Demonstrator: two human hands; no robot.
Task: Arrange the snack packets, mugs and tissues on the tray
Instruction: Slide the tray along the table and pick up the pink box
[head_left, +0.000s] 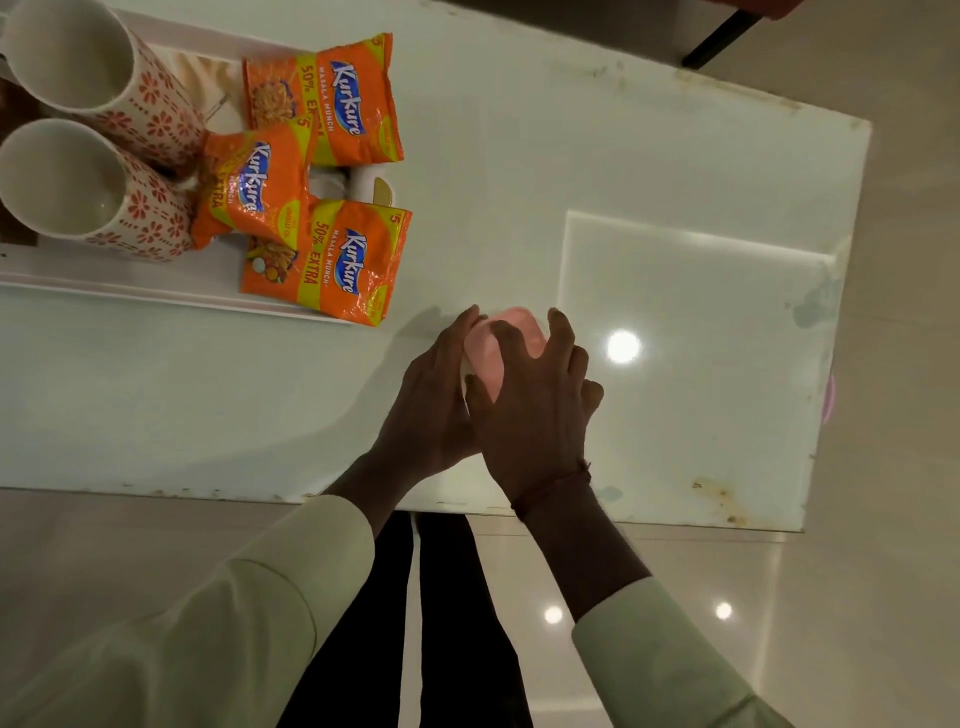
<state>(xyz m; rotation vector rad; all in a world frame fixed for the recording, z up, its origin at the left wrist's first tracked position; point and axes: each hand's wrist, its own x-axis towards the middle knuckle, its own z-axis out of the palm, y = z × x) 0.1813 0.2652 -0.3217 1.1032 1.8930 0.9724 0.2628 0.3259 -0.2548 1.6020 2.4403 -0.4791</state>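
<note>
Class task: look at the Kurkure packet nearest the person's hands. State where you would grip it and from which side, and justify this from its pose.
Grip the nearest Kurkure packet at its lower right corner, coming from the bare table side. That corner overhangs the tray rim, so fingers can probably pinch above and below it. The opposite side is crowded by another packet and the mugs.

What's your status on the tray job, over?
Left hand and right hand both clasp pink item above table. Two mugs, three snack packets on tray. Nothing blocking.
</note>
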